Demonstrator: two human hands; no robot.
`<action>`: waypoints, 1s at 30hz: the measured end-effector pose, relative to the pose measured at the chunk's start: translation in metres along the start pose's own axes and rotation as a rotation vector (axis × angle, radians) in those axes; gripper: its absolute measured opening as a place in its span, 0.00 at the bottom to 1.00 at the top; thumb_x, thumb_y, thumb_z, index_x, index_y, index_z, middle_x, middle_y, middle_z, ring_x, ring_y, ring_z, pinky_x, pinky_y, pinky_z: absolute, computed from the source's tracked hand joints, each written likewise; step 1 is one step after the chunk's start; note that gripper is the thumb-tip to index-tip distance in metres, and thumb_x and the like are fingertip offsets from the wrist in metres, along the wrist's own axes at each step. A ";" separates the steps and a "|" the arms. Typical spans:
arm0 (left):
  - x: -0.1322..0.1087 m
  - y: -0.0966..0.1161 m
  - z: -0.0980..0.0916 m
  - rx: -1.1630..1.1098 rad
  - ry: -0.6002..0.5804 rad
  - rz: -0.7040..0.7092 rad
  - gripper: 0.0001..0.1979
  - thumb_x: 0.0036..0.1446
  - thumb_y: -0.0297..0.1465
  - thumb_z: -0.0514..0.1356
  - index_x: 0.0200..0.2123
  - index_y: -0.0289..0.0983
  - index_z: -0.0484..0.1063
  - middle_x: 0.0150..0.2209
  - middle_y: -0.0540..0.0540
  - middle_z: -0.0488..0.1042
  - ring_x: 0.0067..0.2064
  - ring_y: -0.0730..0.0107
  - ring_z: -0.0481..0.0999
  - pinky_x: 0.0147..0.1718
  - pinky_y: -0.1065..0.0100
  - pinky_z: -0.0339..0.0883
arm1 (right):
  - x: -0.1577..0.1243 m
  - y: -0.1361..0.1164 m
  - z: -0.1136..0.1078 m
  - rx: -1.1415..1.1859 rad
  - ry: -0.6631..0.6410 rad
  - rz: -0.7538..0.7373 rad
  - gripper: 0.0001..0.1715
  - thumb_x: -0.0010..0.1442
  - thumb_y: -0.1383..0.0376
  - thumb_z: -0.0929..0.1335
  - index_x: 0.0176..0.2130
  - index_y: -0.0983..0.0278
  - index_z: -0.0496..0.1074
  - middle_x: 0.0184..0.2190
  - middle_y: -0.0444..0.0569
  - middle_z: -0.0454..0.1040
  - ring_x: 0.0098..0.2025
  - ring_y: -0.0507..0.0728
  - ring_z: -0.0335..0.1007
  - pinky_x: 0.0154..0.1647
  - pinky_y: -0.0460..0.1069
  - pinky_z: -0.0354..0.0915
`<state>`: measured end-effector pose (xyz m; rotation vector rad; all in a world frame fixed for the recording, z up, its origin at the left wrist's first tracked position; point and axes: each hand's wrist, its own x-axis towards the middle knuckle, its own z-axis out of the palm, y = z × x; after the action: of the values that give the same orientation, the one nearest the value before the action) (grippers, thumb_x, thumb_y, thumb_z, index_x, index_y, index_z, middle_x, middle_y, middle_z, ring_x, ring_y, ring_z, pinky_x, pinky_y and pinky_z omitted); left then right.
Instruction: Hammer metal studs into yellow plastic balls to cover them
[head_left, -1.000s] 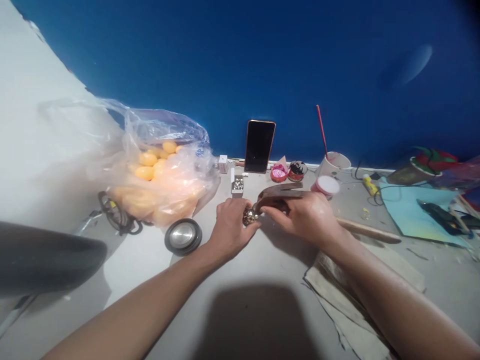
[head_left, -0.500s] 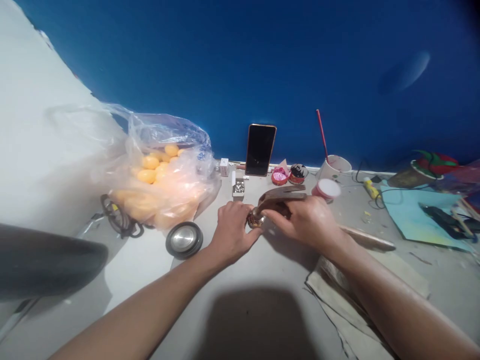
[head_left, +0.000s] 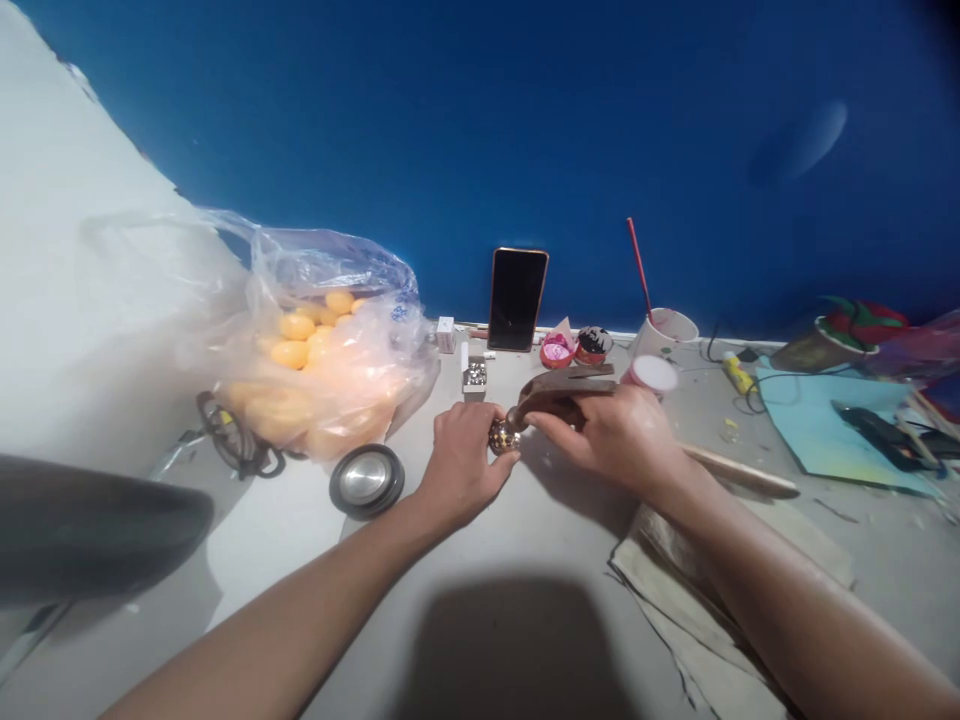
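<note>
Left hand (head_left: 465, 455): closed around a small round studded ball (head_left: 504, 438), held between thumb and fingers just above or on the desk (head_left: 480, 545); which of the two cannot be determined. Right hand (head_left: 630, 440): gripping a hammer (head_left: 553, 390) close to its head, claw pointing away to the right, handle emerging beyond the wrist. The hammer's striking end is at the ball's upper edge; contact cannot be confirmed.

Just left of the left hand: a round dark-rimmed lid (head_left: 366, 481) with a metallic centre. Just beyond that hand: an open small box (head_left: 474, 394) containing shiny pieces. Just beyond the right hand: a pink container (head_left: 652, 375) with a pale top. Beneath the right forearm: a pale cloth (head_left: 675, 595).

Farther beyond, between the hands: a phone (head_left: 517, 300), upright against the blue wall (head_left: 450, 130). Well left of the left hand: a translucent plastic bag (head_left: 390, 350) of yellow-orange round items. Well right of the right hand: a light blue sheet (head_left: 799, 420).
</note>
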<state>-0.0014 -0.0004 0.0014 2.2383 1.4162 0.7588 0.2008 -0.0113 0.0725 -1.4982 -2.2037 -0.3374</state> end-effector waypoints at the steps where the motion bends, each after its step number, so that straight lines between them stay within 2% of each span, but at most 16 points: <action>1: 0.000 0.000 0.000 -0.007 -0.002 0.000 0.14 0.55 0.30 0.67 0.44 0.41 0.68 0.41 0.45 0.75 0.47 0.54 0.72 0.49 0.54 0.60 | 0.000 0.000 0.000 0.003 -0.007 0.007 0.20 0.63 0.51 0.69 0.30 0.63 0.80 0.20 0.48 0.77 0.21 0.54 0.69 0.24 0.49 0.52; 4: 0.000 0.000 0.000 -0.025 0.009 0.001 0.14 0.54 0.29 0.66 0.43 0.40 0.68 0.41 0.45 0.76 0.47 0.55 0.72 0.49 0.55 0.60 | 0.000 0.000 0.001 0.024 -0.033 -0.010 0.19 0.63 0.53 0.70 0.31 0.63 0.80 0.21 0.48 0.78 0.21 0.54 0.69 0.24 0.48 0.52; 9: -0.001 -0.001 0.001 -0.029 0.040 -0.003 0.15 0.54 0.27 0.65 0.44 0.40 0.67 0.42 0.45 0.76 0.48 0.55 0.73 0.50 0.55 0.60 | -0.001 -0.001 0.000 0.018 0.082 -0.023 0.22 0.64 0.50 0.69 0.30 0.64 0.81 0.19 0.48 0.76 0.20 0.54 0.67 0.24 0.49 0.51; 14: 0.000 0.001 0.000 -0.023 0.018 -0.001 0.14 0.55 0.30 0.66 0.45 0.41 0.69 0.41 0.46 0.76 0.48 0.54 0.73 0.49 0.55 0.60 | -0.002 -0.004 0.000 0.034 0.010 -0.056 0.21 0.65 0.52 0.69 0.29 0.64 0.80 0.20 0.49 0.77 0.21 0.54 0.68 0.25 0.49 0.51; 18: 0.000 0.001 0.000 0.005 0.024 -0.006 0.14 0.54 0.31 0.68 0.42 0.40 0.69 0.40 0.46 0.75 0.47 0.54 0.73 0.48 0.55 0.60 | -0.003 -0.002 0.002 0.015 0.069 -0.043 0.23 0.65 0.50 0.68 0.31 0.64 0.81 0.20 0.48 0.77 0.20 0.54 0.68 0.24 0.49 0.51; 23: 0.000 0.000 0.001 0.013 0.035 0.011 0.14 0.53 0.33 0.69 0.41 0.40 0.70 0.38 0.46 0.74 0.46 0.55 0.72 0.47 0.56 0.60 | -0.002 -0.002 0.002 0.006 0.009 -0.044 0.21 0.64 0.52 0.69 0.29 0.63 0.80 0.20 0.48 0.77 0.20 0.54 0.68 0.24 0.49 0.51; 27: 0.000 0.000 0.001 0.034 0.016 0.021 0.15 0.54 0.35 0.69 0.42 0.39 0.70 0.40 0.45 0.74 0.47 0.54 0.72 0.48 0.55 0.60 | -0.001 -0.001 0.002 0.010 0.062 -0.020 0.22 0.64 0.50 0.69 0.31 0.63 0.81 0.20 0.48 0.77 0.20 0.55 0.68 0.24 0.49 0.52; 30: 0.000 0.001 0.000 0.044 -0.003 0.024 0.13 0.55 0.35 0.68 0.42 0.40 0.71 0.40 0.45 0.74 0.48 0.54 0.72 0.49 0.55 0.60 | -0.002 0.000 0.002 0.030 0.017 -0.011 0.21 0.64 0.51 0.69 0.32 0.63 0.81 0.21 0.49 0.78 0.21 0.55 0.69 0.24 0.48 0.53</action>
<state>-0.0008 -0.0010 0.0023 2.2928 1.4203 0.7381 0.2007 -0.0116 0.0699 -1.4630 -2.1950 -0.3179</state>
